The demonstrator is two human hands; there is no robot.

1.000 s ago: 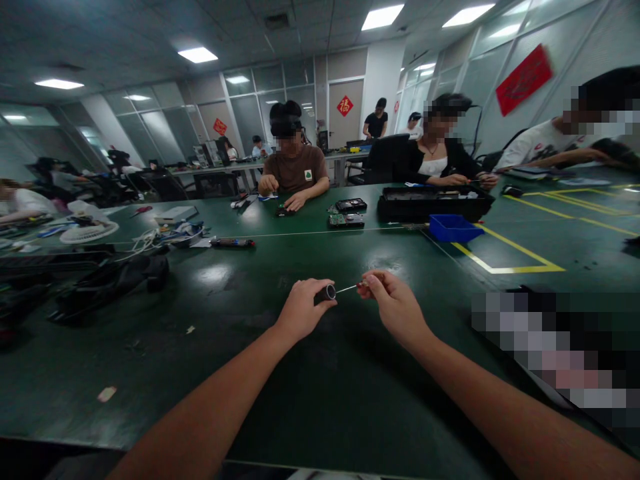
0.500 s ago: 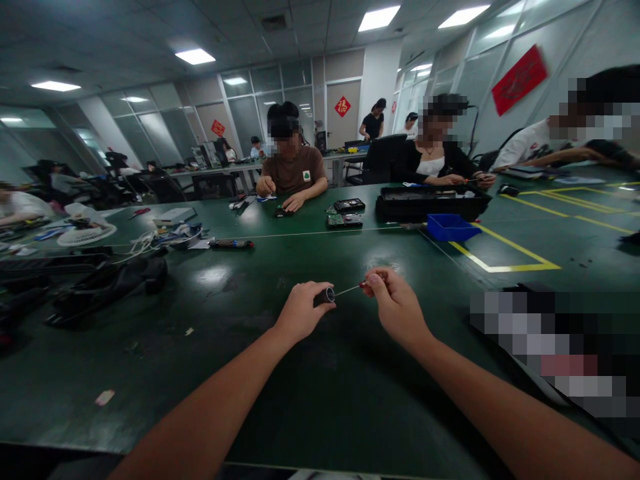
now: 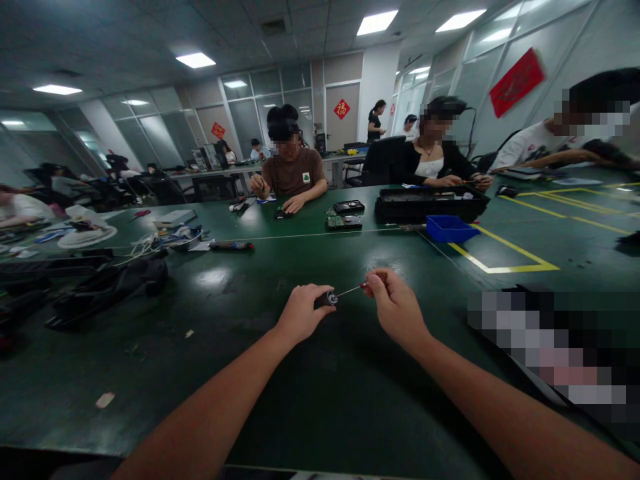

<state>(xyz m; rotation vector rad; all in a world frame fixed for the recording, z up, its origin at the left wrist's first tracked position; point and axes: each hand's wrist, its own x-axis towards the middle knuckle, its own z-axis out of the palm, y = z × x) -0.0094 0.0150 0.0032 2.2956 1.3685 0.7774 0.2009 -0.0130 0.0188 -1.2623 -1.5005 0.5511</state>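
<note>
My left hand [image 3: 305,310] is closed around a small black cylinder [image 3: 327,299], whose round end with a pale ring faces right toward me. Between thumb and fingers of my right hand [image 3: 393,300] is the handle of a screwdriver [image 3: 364,286], partly hidden by the fingers. Its thin metal shaft points left, and the tip meets or lies very close to the cylinder's ringed end. Both hands are just above the green tabletop [image 3: 320,393], in the middle of the view.
Across the table a person [image 3: 295,167] works by circuit boards and drives [image 3: 345,222]. A blue bin [image 3: 450,229] stands before a long black case [image 3: 433,203]. Leftward lie a marker-like rod [image 3: 231,246], cables [image 3: 145,245] and black parts [image 3: 110,290]. A pixelated object [image 3: 545,353] lies at right.
The black cylinder has turned slightly in my left hand, so more of its ringed end shows. My right hand and the screwdriver have hardly moved.
</note>
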